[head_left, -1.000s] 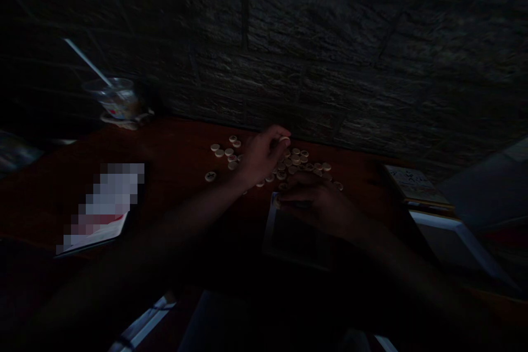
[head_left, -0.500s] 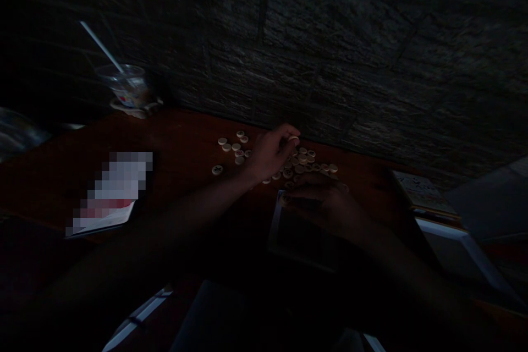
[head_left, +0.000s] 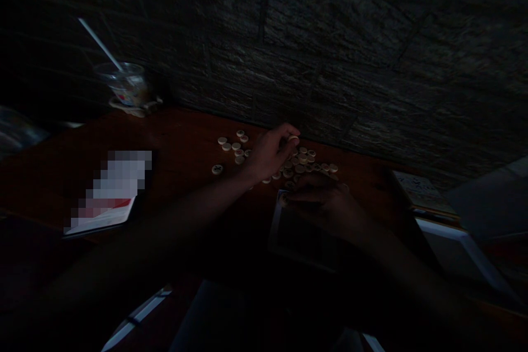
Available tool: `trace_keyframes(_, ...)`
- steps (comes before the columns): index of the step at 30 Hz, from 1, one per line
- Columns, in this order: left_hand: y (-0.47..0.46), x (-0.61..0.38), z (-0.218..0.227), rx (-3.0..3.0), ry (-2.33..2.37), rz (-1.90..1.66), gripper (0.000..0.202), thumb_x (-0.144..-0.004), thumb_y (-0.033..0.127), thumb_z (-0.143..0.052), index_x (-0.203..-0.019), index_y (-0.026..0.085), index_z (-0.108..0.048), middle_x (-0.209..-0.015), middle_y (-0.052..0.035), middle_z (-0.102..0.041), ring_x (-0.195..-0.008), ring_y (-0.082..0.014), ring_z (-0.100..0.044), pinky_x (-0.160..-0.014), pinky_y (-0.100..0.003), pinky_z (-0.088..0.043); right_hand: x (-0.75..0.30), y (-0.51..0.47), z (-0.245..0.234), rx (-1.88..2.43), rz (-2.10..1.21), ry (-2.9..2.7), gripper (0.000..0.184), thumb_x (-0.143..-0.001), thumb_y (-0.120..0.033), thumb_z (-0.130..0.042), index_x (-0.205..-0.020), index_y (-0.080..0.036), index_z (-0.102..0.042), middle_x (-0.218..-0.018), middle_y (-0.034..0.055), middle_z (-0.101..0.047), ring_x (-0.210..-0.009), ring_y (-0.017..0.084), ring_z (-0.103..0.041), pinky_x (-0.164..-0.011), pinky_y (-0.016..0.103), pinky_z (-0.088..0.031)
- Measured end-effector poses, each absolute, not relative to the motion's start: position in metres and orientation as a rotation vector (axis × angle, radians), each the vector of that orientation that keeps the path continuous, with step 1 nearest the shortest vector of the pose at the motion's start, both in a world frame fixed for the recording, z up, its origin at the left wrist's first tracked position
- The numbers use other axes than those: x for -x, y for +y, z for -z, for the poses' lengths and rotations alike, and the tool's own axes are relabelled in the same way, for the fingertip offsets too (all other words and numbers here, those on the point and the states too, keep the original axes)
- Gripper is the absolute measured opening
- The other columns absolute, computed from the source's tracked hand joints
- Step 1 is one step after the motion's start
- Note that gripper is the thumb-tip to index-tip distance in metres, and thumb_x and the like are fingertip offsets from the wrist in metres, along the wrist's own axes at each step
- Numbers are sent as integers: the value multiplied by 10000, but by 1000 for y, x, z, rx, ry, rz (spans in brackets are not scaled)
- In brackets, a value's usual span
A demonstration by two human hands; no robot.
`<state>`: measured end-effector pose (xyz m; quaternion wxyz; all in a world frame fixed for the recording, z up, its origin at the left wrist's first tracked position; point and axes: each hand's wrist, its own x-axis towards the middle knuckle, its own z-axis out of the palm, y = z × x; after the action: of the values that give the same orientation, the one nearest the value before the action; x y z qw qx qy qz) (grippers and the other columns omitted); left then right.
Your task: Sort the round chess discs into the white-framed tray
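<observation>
Pinching a round cream game piece (head_left: 293,138) between thumb and fingertips, the left hand (head_left: 268,154) is curled almost shut, right over a loose cluster of cream discs with dark markings (head_left: 303,160) on a reddish-brown wooden table (head_left: 181,132). The right hand (head_left: 325,206) sits just nearer the camera than that cluster, partly closed, its bent fingers (head_left: 305,193) reaching down to a single disc (head_left: 284,198) at the corner of a dark flat tray with a pale rim (head_left: 273,225). Shadow hides the grip, so I can't tell whether that disc is actually held or only touched.

More discs lie spread just left of the cluster, with one sitting slightly apart from the rest (head_left: 217,169). Directly behind the cluster rises a rough, dark stone-block wall (head_left: 330,49). Well to the left, against that wall, stands a clear plastic cup with a white straw (head_left: 126,85) on a small pale saucer (head_left: 134,107). Nearer the camera on that side lies a flat booklet with a red band, its cover pixelated (head_left: 111,192). Well right of the cluster are a patterned, flat card box (head_left: 423,192) and a white-edged panel (head_left: 457,245) — both dim, hard to make out.
</observation>
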<state>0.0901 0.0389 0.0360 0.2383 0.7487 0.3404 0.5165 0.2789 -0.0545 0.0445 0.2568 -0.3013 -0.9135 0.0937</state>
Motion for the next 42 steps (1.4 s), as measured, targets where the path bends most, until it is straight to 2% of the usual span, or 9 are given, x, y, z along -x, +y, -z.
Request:
trace_keyframes(6,40,-91,-35,-2039,923,-1420,108,-997,242,-592,-1083,201,-645,-837,2,-738,-765,-144,-706,-707,-268,-514,-278,-56,-45,828,-130,-2498,187,-881,-154,-783,-1059,-210,-792,-1022,56,-770,-910,202,-725,-756,310,-569)
trace_keyframes(19,40,-90,-34,-2034,932,-1419,122,-990,243,-596,-1099,213,-643,-875,-6,-749,-808,-154,-717,-736,-279,-538,-280,-56,-44,860,-84,-2540,162,-919,-177,-730,-1064,-229,-782,-1076,59,-774,-961,230,-734,-808,362,-589)
trace_keyframes(24,36,-95,-39,-1882,801,-1403,165,-979,271,-638,-1120,186,-630,-871,-18,-752,-731,-135,-717,-670,-255,-562,-286,-52,-52,915,-144,-2338,140,-905,-255,-754,-1037,-214,-779,-989,66,-784,-870,211,-739,-742,321,-569)
trace_keyframes(29,25,-101,-49,-1609,669,-1236,168,-915,261,-728,-1026,153,-662,-791,-33,-764,-630,-135,-723,-599,-252,-606,-299,-42,-52,1184,-287,-1985,122,-938,-262,-664,-963,-194,-763,-890,47,-797,-741,179,-738,-652,276,-537)
trace_keyframes(32,24,-101,-51,-1574,681,-1241,173,-904,278,-745,-1013,157,-686,-784,-34,-770,-610,-133,-723,-585,-251,-617,-306,-41,-53,1141,-435,-2135,69,-888,-234,-707,-868,-191,-757,-818,23,-775,-695,157,-710,-623,251,-511)
trace_keyframes(35,26,-99,-49,-1593,733,-1266,128,-918,269,-732,-1000,176,-703,-774,-23,-769,-598,-124,-717,-575,-243,-612,-308,-45,-58,1004,-521,-2366,42,-859,-242,-770,-862,-201,-778,-776,3,-754,-657,135,-670,-600,243,-474)
trace_keyframes(42,28,-99,-45,-1634,769,-1267,107,-925,260,-720,-1000,185,-709,-783,-19,-776,-595,-121,-718,-552,-228,-593,-306,-49,-62,893,-566,-2499,70,-909,-249,-755,-921,-245,-824,-952,29,-783,-881,184,-717,-785,319,-532)
